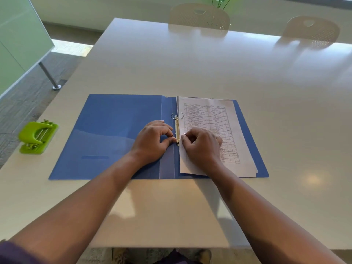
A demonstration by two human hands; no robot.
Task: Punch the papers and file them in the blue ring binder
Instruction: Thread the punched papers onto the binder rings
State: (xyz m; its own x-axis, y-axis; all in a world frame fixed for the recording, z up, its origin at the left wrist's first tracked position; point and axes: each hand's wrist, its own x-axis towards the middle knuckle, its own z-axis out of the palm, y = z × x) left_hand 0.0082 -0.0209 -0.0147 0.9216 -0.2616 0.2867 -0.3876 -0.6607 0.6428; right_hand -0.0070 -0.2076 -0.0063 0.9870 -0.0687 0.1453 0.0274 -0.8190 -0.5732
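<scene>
Blue ring binder (114, 134) lies open. Left hand (152, 139) and right hand (202, 145) each pinch a near-ring half (173, 135); papers (213, 134) right of it, print unreadable.

One blue binder (114, 134), one paper stack (213, 134), one green hole punch (38, 137), two chairs (199, 16) at 12 o'clock, two hands (152, 140).

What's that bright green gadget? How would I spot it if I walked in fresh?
Start at the long pale table and find the open blue ring binder lying flat on it. Look to the binder's left, close to the table's left edge: the small lime-green plastic hole punch sits there alone, untouched by either hand. It is the only green thing on the tabletop, with a curved lever over a flat base.
</scene>
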